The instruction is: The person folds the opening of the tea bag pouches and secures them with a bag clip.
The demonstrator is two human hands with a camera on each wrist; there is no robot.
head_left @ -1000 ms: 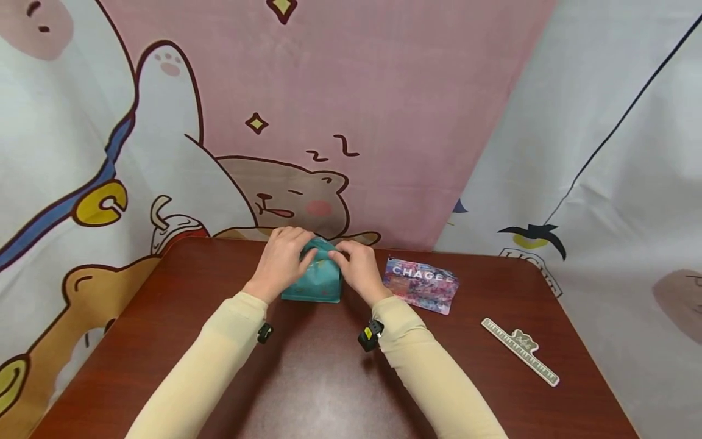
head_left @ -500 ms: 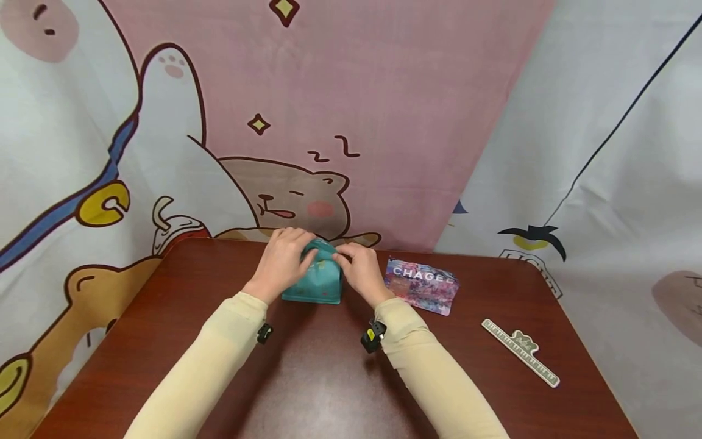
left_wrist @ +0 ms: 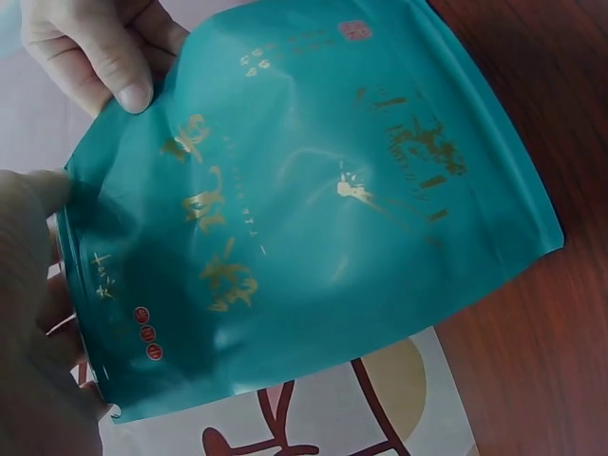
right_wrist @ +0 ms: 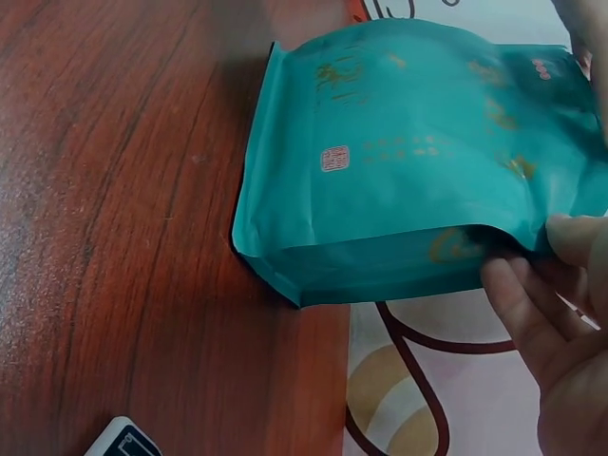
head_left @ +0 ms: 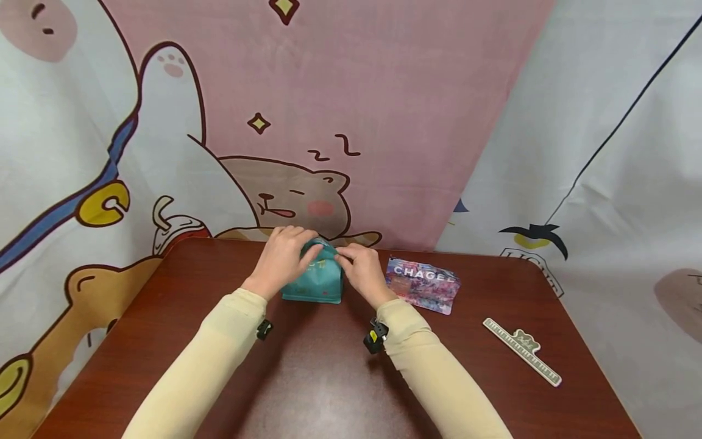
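Observation:
A teal stand-up pouch with gold lettering stands near the table's far edge in the head view. At its top left, my left hand grips the upper edge, thumb in front and fingers behind. My right hand pinches the top right corner between thumb and fingers. The left wrist view shows the broad front of the pouch, with my left thumb on its top edge and my right thumb at the side corner. In the right wrist view, the side gusset bulges beside my right fingers.
A flat pink and purple pouch marked CHAGEE lies right of the hands. Farther right rests a long clip with ruler-like markings. Behind the brown table hangs a cartoon-printed cloth.
Both hands keep their hold on the teal pouch. My right wrist has shifted very slightly to the right, and a little more of the lettering shows near my left thumb.

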